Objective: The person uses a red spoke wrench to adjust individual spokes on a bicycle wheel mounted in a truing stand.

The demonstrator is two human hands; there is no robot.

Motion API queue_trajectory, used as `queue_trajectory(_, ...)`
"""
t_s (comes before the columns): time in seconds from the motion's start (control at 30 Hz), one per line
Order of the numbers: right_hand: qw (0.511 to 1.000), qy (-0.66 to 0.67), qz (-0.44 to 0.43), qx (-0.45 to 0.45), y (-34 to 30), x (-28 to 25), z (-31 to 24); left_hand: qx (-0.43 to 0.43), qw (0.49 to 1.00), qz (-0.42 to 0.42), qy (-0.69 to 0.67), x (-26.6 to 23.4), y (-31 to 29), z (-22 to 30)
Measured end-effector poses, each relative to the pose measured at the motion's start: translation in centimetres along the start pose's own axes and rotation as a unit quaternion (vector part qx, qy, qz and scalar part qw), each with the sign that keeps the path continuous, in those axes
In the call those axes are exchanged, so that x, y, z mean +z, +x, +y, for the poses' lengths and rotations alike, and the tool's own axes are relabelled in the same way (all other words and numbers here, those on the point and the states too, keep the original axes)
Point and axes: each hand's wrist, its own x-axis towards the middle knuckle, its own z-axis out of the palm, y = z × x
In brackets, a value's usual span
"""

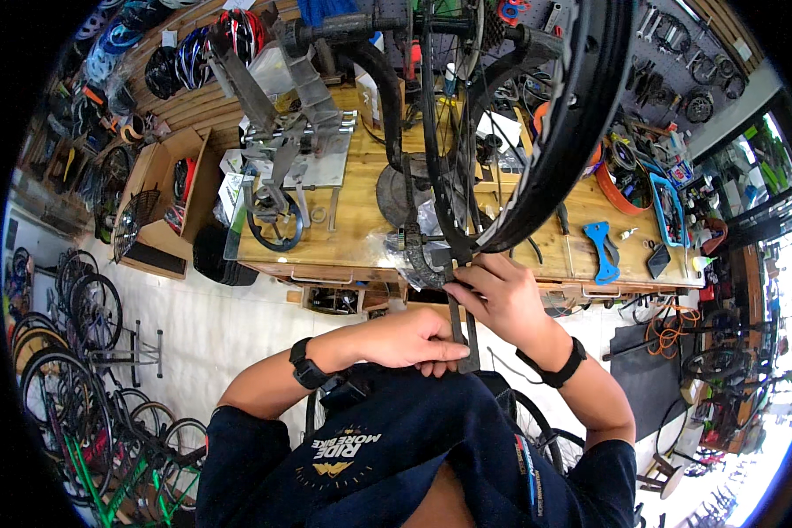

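A bicycle wheel with a black rim (597, 114) is mounted upright in a grey metal truing stand (383, 84) in front of me. From the bottom of the rim a dark flat strip (472, 339) runs down toward my chest; its exact kind is unclear. Closed around the strip's lower part is my left hand (405, 339), thumb pointing right. Higher up, my right hand (506, 295) pinches at the strip where it meets the rim, and its fingertips are partly hidden. The stand's round base (400, 195) rests on the wooden bench.
On the wooden workbench (352, 238), a blue plastic tool (600, 253), a phone-like black item (659, 260) and a blue tray (669, 207) lie right. A metal fixture (282, 163) stands left, near a cardboard box (172, 194). Bicycles (88, 299) line the left floor.
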Motion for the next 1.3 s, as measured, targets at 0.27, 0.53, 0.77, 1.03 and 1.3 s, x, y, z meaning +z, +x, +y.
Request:
queue_trajectory(0.27, 0.982, 0.085, 0.036, 0.162, -1.0, -2.7, -0.3, 0.044, 0.933, 0.353, 0.062, -5.5, -5.1, -0.8)
queue_trajectory(0.53, 0.981, 0.123, 0.037, 0.146, 2.1, -4.8, -0.7, 0.091, 0.899, 0.428, -0.001, -5.9, -1.7, -1.1)
queue_trajectory(0.77, 0.976, 0.14, 0.058, 0.154, 2.3, -3.7, -1.4, 0.134, 0.906, 0.398, -0.048, -7.0, -0.9, -2.1)
queue_trajectory(1.03, 0.969, 0.16, 0.009, 0.189, 2.1, -3.3, -1.2, 0.139, 0.9, 0.414, 0.004, -6.9, -0.7, -2.5)
queue_trajectory(1.3, 0.969, 0.142, 0.065, 0.19, 1.2, -4.0, 0.8, 0.147, 0.92, 0.343, -0.117, -7.4, -0.1, -3.0)
